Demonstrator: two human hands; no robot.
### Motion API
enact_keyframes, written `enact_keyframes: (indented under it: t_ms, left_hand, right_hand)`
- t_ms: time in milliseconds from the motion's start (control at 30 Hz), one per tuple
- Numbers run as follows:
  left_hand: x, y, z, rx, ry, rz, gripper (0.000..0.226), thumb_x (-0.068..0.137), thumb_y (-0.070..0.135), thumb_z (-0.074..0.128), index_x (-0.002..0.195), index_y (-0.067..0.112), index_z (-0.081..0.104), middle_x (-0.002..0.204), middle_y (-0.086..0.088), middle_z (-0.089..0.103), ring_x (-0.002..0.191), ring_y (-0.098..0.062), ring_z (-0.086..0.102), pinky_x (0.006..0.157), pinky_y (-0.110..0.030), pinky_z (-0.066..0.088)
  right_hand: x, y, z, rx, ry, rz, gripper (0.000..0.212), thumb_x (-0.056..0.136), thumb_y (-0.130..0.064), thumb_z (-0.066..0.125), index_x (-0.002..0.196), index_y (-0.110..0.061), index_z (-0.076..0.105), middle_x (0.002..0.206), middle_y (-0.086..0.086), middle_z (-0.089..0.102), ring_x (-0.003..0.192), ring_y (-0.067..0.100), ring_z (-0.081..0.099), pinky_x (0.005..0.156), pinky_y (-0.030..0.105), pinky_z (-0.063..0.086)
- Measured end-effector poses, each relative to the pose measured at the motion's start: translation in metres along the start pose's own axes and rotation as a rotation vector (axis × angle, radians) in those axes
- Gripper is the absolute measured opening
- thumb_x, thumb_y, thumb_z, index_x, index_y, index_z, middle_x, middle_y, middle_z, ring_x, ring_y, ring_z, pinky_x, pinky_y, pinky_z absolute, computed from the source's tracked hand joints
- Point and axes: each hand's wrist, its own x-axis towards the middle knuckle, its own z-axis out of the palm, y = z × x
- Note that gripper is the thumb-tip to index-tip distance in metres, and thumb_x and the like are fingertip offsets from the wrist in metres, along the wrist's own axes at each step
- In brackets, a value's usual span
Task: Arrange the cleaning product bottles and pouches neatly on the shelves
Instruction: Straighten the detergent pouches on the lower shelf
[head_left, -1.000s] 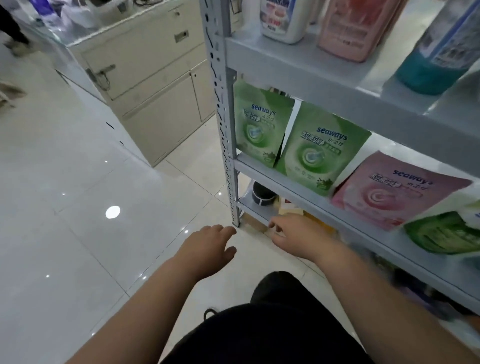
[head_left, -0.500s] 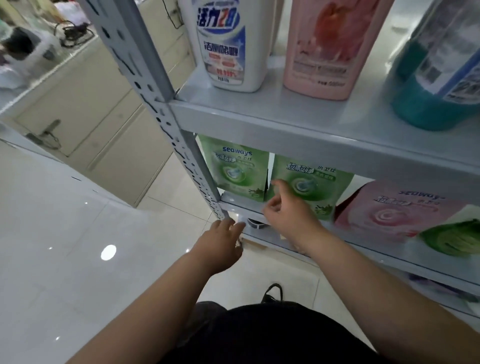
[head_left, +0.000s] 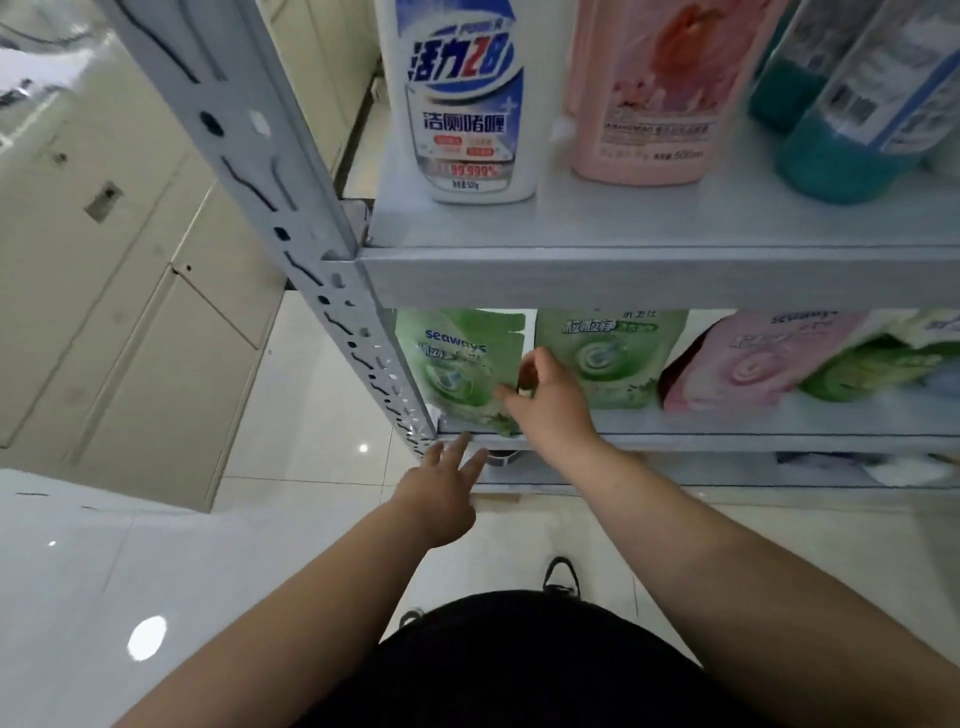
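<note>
On the middle shelf (head_left: 727, 441) stand a left green pouch (head_left: 452, 364), a second green pouch (head_left: 608, 358), a leaning pink pouch (head_left: 743, 364) and another green pouch (head_left: 872, 369) lying over it. My right hand (head_left: 550, 405) pinches the right edge of the left green pouch, thumb in the gap between the two green pouches. My left hand (head_left: 441, 493) hovers with fingers spread just below that shelf's front edge, holding nothing. The upper shelf (head_left: 623, 275) carries a white bottle (head_left: 467, 104), a pink bottle (head_left: 654, 93) and a teal bottle (head_left: 841, 156).
The rack's perforated grey post (head_left: 311, 249) runs diagonally at the left of the shelves. A beige cabinet (head_left: 104, 312) stands further left on the glossy tiled floor (head_left: 311, 415). A dark round object (head_left: 501, 457) sits on the bottom shelf. My shoe (head_left: 561, 574) is below.
My view has risen and closed in on the rack. My right hand went up from the bottom shelf to the green pouches and closed on the left one's edge. My left hand rose toward the shelf edge.
</note>
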Motion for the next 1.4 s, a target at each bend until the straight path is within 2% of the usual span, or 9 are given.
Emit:
enact_keyframes:
  t_ms: [200,333,533,767,900,967,1067,1233,1400]
  left_hand:
    - [-0.012,-0.020,-0.001,-0.217,0.033,0.134,0.075,0.096,0.033,0.056,0.160,0.026,0.017,0.167,-0.008,0.011,0.152,-0.033,0.014,0.121,-0.042,0.023]
    - [-0.030,-0.032,0.002,-0.656,0.116,0.124,0.059,0.095,0.029,0.062,0.149,0.028,0.038,0.151,-0.008,0.041,0.135,-0.024,0.046,0.097,-0.026,0.039]
    - [-0.047,-0.024,-0.005,-1.134,0.086,0.129,0.039,0.095,0.046,0.063,0.127,0.040,0.042,0.125,0.006,0.056,0.107,-0.011,0.061,0.082,-0.034,0.054]
    - [-0.061,0.013,-0.021,-1.230,0.254,0.080,0.048,0.086,0.064,0.051,0.116,0.027,0.058,0.109,0.007,0.068,0.100,-0.014,0.066,0.087,-0.040,0.055]
    - [-0.068,0.036,-0.026,-1.328,0.321,-0.035,0.038,0.101,0.054,0.046,0.106,0.021,0.065,0.102,-0.004,0.072,0.091,-0.017,0.067,0.071,-0.032,0.049]
    - [-0.075,0.055,-0.024,-1.647,0.231,-0.094,0.038,0.105,0.047,0.045,0.098,0.017,0.067,0.094,-0.010,0.077,0.076,-0.017,0.072,0.064,-0.029,0.055]
    - [-0.086,0.085,-0.006,-1.966,-0.060,-0.105,0.027,0.104,0.034,0.049,0.100,0.013,0.066,0.063,0.003,0.073,0.053,-0.010,0.069,0.048,-0.024,0.055]
    - [-0.095,0.139,0.026,-2.093,-0.447,0.230,0.041,0.078,0.053,0.077,0.094,0.015,0.074,0.085,-0.007,0.067,0.071,-0.021,0.066,0.056,-0.031,0.056]
    - [-0.112,0.156,0.037,-2.032,-0.323,0.176,0.047,0.071,0.047,0.084,0.110,0.021,0.079,0.124,-0.013,0.070,0.105,-0.037,0.070,0.078,-0.057,0.060]
  right_hand:
    - [-0.033,-0.015,0.016,0.056,0.057,0.116,0.018,0.101,-0.029,0.061,0.112,-0.015,0.064,0.101,-0.002,0.069,0.091,0.017,0.062,0.072,0.030,0.045]
    - [-0.083,-0.002,0.009,0.201,0.201,0.193,0.023,0.103,-0.029,0.057,0.123,-0.018,0.062,0.110,-0.005,0.069,0.100,0.011,0.063,0.083,0.029,0.049]
    - [-0.125,0.014,-0.024,0.276,0.390,0.340,0.015,0.102,-0.032,0.059,0.104,-0.019,0.065,0.098,-0.001,0.073,0.092,0.016,0.069,0.089,0.043,0.056]
    - [-0.147,0.006,-0.029,0.971,0.280,0.438,0.020,0.105,-0.014,0.053,0.118,-0.010,0.067,0.112,0.009,0.077,0.108,0.031,0.072,0.089,0.043,0.060]
    - [-0.155,0.018,-0.056,1.225,0.049,0.460,0.041,0.101,-0.043,0.047,0.114,-0.013,0.071,0.113,0.010,0.075,0.103,0.026,0.072,0.085,0.040,0.057]
    - [-0.158,0.031,-0.061,1.207,-0.049,0.471,0.045,0.095,-0.051,0.051,0.107,-0.013,0.073,0.103,0.009,0.075,0.093,0.024,0.071,0.077,0.036,0.057]
    - [-0.163,0.050,-0.060,1.004,-0.233,0.439,0.048,0.083,-0.050,0.076,0.119,-0.019,0.069,0.118,0.004,0.072,0.116,0.024,0.065,0.092,0.039,0.049]
    - [-0.180,0.064,-0.073,1.018,-0.410,0.361,0.048,0.085,-0.026,0.075,0.127,-0.012,0.057,0.080,-0.001,0.070,0.058,0.012,0.060,0.050,0.025,0.049]
    - [-0.187,0.089,-0.103,0.972,-0.281,0.343,0.053,0.081,-0.015,0.080,0.130,-0.020,0.060,0.122,0.000,0.074,0.113,0.023,0.070,0.096,0.045,0.057]
